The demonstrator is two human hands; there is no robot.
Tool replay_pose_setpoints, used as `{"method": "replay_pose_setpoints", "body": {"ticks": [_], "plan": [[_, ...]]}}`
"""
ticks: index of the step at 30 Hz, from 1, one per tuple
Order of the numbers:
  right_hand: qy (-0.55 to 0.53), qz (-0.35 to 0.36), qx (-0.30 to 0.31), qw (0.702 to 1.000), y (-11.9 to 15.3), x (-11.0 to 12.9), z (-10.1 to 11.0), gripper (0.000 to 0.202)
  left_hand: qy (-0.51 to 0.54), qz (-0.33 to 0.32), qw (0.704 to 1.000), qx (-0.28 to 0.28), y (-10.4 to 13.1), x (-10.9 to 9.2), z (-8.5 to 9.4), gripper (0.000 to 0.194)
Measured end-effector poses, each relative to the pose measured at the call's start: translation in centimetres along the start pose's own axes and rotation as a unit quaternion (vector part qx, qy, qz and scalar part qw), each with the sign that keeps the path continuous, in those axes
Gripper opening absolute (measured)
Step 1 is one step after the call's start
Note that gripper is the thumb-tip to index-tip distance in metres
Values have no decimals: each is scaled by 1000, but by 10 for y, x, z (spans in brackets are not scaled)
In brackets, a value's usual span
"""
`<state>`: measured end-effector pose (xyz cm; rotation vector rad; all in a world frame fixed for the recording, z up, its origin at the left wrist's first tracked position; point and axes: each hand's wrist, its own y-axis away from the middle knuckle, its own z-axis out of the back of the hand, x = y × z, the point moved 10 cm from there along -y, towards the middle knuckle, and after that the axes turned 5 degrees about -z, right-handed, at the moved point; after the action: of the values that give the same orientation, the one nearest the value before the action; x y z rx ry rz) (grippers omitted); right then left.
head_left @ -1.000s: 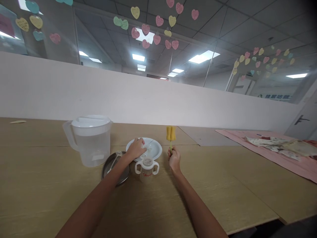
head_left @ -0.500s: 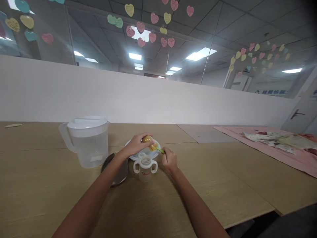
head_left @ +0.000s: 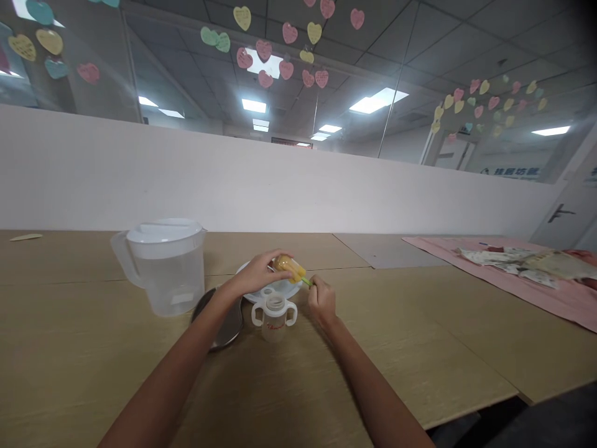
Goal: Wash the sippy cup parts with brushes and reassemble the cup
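Observation:
Tilted over a white plate (head_left: pixel 248 295), a small container (head_left: pixel 291 267) with a yellow rim and a brownish-yellow rounded end is gripped by my left hand (head_left: pixel 261 272). My right hand (head_left: pixel 321 297), to its right, pinches a thin green stick (head_left: pixel 306 281) whose far end meets the yellow rim; whether it reaches inside is hidden. Just in front of the plate stands an open, clear two-handled baby bottle (head_left: pixel 274 323) with red print, touched by neither hand. A small white ring-shaped part (head_left: pixel 267 292) shows behind the bottle's neck.
A lidded clear pitcher (head_left: pixel 172 274) stands at the left. Under my left forearm lies a dark metal tray (head_left: pixel 228 326). Clothes (head_left: pixel 517 258) lie on a pink cloth (head_left: pixel 550 302) at the right. A white wall (head_left: pixel 261 186) runs behind the table (head_left: pixel 396 348).
The yellow-rimmed container has shifted slightly right and turned, so more of its side shows. My right hand has moved slightly right with the green stick, less of which is visible.

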<state>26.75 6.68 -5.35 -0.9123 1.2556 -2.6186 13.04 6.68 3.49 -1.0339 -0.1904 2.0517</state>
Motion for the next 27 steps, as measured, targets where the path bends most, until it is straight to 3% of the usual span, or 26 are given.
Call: {"method": "replay_pose_setpoints", "body": {"ticks": [4,9,14,19,22,24,27], "plan": [[28,6,-10,1000,0,-5,1,16,6,3,999,54,4,-13,-6,41],[-21,66,-30,997,5,8,4,14,47,-21,998,26,6,-28,7,42],[-105,75,-44,991,8,13,8,17,25,-24,999,5,8,-22,19,43],[-63,5,-46,997,2,-6,6,19,-160,57,985,-10,17,17,50,44],[-63,-49,-72,994,-1,-22,12,19,-316,171,933,18,31,59,70,43],[-80,-83,-90,989,-1,-32,17,19,-358,240,900,61,43,85,75,44],[-107,-117,-105,982,-1,-42,21,19,-344,269,893,111,52,104,67,43]]}}
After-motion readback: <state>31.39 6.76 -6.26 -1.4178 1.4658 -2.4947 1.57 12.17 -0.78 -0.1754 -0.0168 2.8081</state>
